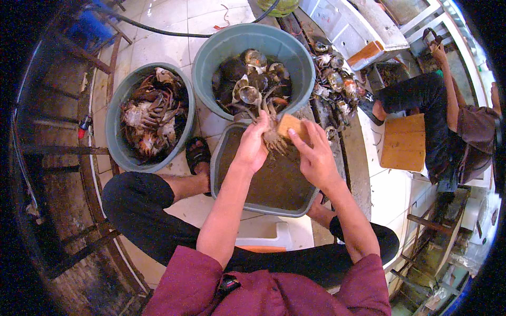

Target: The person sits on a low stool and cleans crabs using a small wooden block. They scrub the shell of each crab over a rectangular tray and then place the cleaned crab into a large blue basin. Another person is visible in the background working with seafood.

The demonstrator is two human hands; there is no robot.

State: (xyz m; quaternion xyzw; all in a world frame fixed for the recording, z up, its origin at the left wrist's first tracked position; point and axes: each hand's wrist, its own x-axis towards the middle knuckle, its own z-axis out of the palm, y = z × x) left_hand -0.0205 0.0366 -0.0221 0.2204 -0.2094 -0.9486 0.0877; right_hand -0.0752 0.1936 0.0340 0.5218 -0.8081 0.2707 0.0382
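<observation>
My left hand [253, 143] is closed around a crab piece [273, 139], its pale legs spreading out past my fingers. My right hand [319, 158] grips a tan rectangular block [293, 126] and presses it close against the crab; whether it is a sponge or a brush I cannot tell. Both hands are over the far part of a grey basin [215, 171] of brown, murky water. Just beyond, a large round grey-green tub [202, 73] contains several dark crab shells [249, 95]. To the left, a second tub [113, 126] holds crab bodies with legs [153, 113].
A heap of crab shells and scraps [337, 79] lies right of the large tub, along a board. A black hose [174, 33] runs behind the tubs. At right, another person [448, 105] sits near a wooden stool [404, 142]. White panels [348, 26] stand at the back right.
</observation>
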